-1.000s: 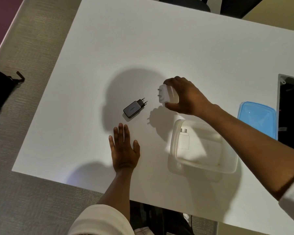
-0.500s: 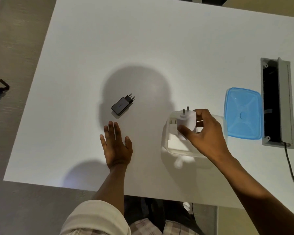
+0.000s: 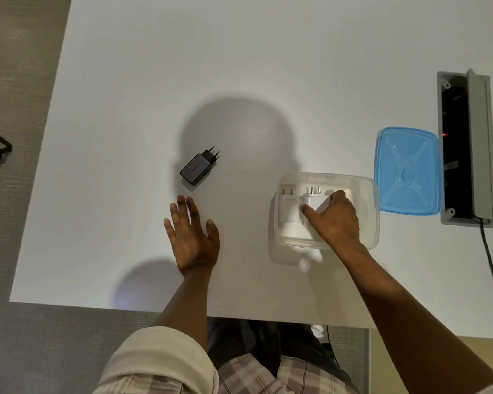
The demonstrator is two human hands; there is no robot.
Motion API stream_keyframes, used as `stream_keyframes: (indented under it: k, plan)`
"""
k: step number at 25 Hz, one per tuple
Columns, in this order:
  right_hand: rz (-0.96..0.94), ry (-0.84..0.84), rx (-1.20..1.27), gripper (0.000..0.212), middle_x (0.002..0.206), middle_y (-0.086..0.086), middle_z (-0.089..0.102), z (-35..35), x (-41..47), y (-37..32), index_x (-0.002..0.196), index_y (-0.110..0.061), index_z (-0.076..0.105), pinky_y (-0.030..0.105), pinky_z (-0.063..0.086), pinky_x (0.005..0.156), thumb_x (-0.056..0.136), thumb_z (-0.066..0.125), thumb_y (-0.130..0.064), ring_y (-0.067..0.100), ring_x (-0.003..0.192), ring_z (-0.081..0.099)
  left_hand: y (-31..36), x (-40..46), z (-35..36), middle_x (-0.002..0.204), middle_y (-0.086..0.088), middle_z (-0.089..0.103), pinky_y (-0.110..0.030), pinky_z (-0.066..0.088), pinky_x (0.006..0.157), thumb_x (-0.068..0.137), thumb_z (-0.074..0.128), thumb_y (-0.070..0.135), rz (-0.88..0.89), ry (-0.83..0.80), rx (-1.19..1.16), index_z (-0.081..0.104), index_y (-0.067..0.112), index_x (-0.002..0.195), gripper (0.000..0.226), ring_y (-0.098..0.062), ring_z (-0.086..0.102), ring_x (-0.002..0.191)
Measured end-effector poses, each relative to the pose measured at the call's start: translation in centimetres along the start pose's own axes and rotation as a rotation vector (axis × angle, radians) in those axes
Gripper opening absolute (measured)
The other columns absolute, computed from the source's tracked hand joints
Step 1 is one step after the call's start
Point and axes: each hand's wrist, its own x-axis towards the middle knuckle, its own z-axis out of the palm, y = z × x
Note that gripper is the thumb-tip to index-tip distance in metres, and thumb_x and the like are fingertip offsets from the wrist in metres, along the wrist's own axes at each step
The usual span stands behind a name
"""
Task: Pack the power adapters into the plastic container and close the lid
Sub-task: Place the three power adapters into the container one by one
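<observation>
- Three adapters in view: black adapter (image 3: pixel 199 165) lying on the white table (image 3: pixel 154 66), left of centre.
- Left hand (image 3: pixel 192 233) flat on the table, fingers spread, grasping nothing.
- Right hand (image 3: pixel 332 216) inside the plastic container (image 3: pixel 370 220), pinching a white adapter (image 3: pixel 315 201), prongs pointing far, beside another white adapter (image 3: pixel 288 206).
- Blue lid (image 3: pixel 407 170) just right of the container.

**White adapter held inside the container**

At right of centre, the right hand (image 3: pixel 332 220) grips a white adapter (image 3: pixel 315 202) inside the clear container (image 3: pixel 372 211), prongs pointing up-frame, just beside a second white adapter (image 3: pixel 288 207) lying at the container's left end. The left hand (image 3: pixel 192 237) lies flat on the white table (image 3: pixel 239 66), fingers spread. A black adapter (image 3: pixel 198 167) lies above it. The blue lid (image 3: pixel 407 170) rests just right of the container.
</observation>
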Motion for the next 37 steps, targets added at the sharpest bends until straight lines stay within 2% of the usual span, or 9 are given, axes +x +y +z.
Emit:
stream_keyframes:
  k: [7,15,20,22,24,27,29,32,37]
  plan:
    - [-0.055,0.010,0.026,0.063,0.113,0.013,0.065,0.8,0.2,0.8,0.122,-0.006,0.053,0.034,0.045,0.080,0.085,0.063,-0.056,0.032,0.104,0.062,-0.3,0.0,0.5,0.168,-0.006,0.011,-0.048,0.008,0.126,0.098,0.026,0.045,0.001,0.005,-0.002,0.005,0.020,0.159,0.069,-0.027,0.008,0.156]
    - [-0.040,0.035,0.051,0.048,0.109,0.017,0.070,0.3,-0.2,0.8,0.119,-0.004,0.058,0.036,0.047,0.084,0.096,0.052,-0.045,0.035,0.102,0.065,-0.1,0.1,0.4,0.168,-0.005,0.011,-0.048,0.009,0.126,0.098,0.030,0.042,-0.004,-0.014,-0.002,0.007,0.018,0.159,0.070,-0.027,0.008,0.156]
    - [-0.195,0.252,0.019,0.039,0.117,0.013,0.061,-1.2,-2.4,-2.0,0.122,-0.010,0.054,0.030,0.041,0.075,0.094,0.057,-0.037,0.029,0.098,0.062,-0.1,0.0,0.1,0.168,-0.009,0.012,-0.050,0.007,0.126,0.097,0.029,0.039,0.026,-0.015,0.018,0.011,0.012,0.159,0.070,-0.030,0.010,0.155]
    - [-0.290,0.286,0.072,0.035,0.112,0.008,0.060,-1.5,-3.9,-4.2,0.120,-0.014,0.053,0.029,0.042,0.072,0.092,0.058,-0.035,0.022,0.089,0.059,0.0,-0.2,-0.1,0.168,-0.010,0.012,-0.051,0.009,0.126,0.097,0.030,0.039,0.034,-0.008,0.021,0.011,0.011,0.159,0.070,-0.030,0.010,0.155]
    - [-0.344,0.241,0.118,0.033,0.098,0.001,0.061,-0.9,-5.1,-6.8,0.118,-0.018,0.053,0.029,0.040,0.070,0.091,0.059,-0.036,0.016,0.079,0.055,0.0,-0.3,-0.1,0.167,-0.010,0.014,-0.051,0.009,0.125,0.098,0.032,0.039,0.029,-0.001,0.002,0.013,0.011,0.159,0.070,-0.029,0.012,0.155]
    - [-0.394,0.099,0.121,0.038,0.081,-0.002,0.062,1.7,-5.8,-10.8,0.119,-0.015,0.052,0.028,0.039,0.068,0.090,0.061,-0.038,0.019,0.078,0.060,-1.2,0.1,-0.5,0.168,-0.008,0.012,-0.048,0.009,0.126,0.099,0.032,0.044,0.089,-0.018,0.004,0.009,0.013,0.159,0.072,-0.027,0.010,0.155]
    - [-0.394,-0.022,0.126,0.047,0.091,0.008,0.070,3.7,-5.5,-13.4,0.125,-0.011,0.049,0.030,0.044,0.072,0.089,0.061,-0.038,0.026,0.088,0.066,-2.9,1.2,-1.1,0.168,-0.006,0.010,-0.047,0.009,0.126,0.099,0.032,0.047,0.156,-0.032,0.022,0.007,0.014,0.159,0.073,-0.024,0.009,0.156]
    - [-0.332,-0.138,0.130,0.058,0.112,0.018,0.068,6.9,-4.7,-16.9,0.130,-0.006,0.043,0.031,0.042,0.075,0.087,0.063,-0.039,0.034,0.101,0.065,-5.9,3.3,-2.2,0.168,-0.006,0.011,-0.049,0.010,0.126,0.099,0.031,0.048,0.185,-0.022,0.051,0.008,0.015,0.159,0.072,-0.023,0.010,0.156]
    - [-0.261,-0.146,0.106,0.064,0.114,0.014,0.057,10.9,-4.4,-21.5,0.124,-0.012,0.036,0.036,0.045,0.071,0.078,0.069,-0.042,0.036,0.099,0.062,-7.2,4.5,-2.6,0.168,-0.005,0.015,-0.050,0.009,0.126,0.099,0.031,0.048,0.158,0.005,0.025,0.010,0.016,0.159,0.072,-0.023,0.013,0.155]
